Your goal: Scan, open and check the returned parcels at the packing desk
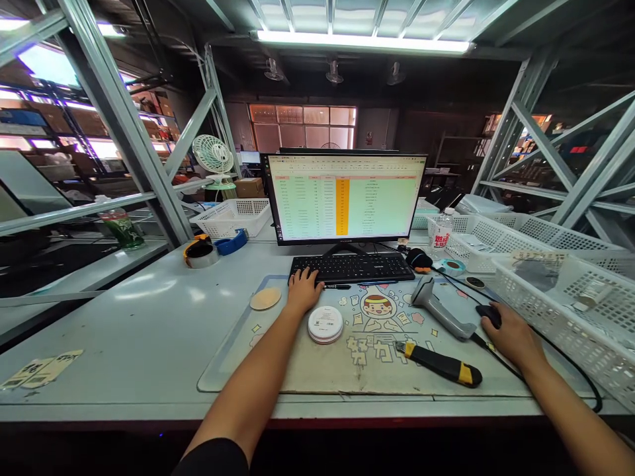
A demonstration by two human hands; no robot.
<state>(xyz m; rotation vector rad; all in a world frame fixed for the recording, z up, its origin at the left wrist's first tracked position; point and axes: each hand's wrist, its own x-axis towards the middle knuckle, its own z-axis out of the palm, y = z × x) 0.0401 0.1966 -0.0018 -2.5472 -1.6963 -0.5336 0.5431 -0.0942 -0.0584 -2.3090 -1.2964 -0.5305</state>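
My left hand [303, 289] lies on the left end of a black keyboard [357, 267], fingers spread over the keys and holding nothing. At the right, my right hand [512, 334] is wrapped over a black computer mouse [489, 316] on the desk mat [317, 373]. Just below my left hand sits a round white tin [325, 324] with a printed label. A grey barcode scanner [441, 309] lies left of the mouse, and a black-and-yellow utility knife [441, 365] is nearer the front edge. Behind the keyboard, a monitor [307, 205] displays a spreadsheet with an orange column.
White plastic baskets [570, 314] line the right side, near a clear bottle [441, 231]. Tape rolls [201, 252] and a white basket [235, 218] stand back left. A round beige disc [265, 299] and a black pen [337, 287] lie on the mat. The scanner's cable [501, 360] runs near my right wrist.
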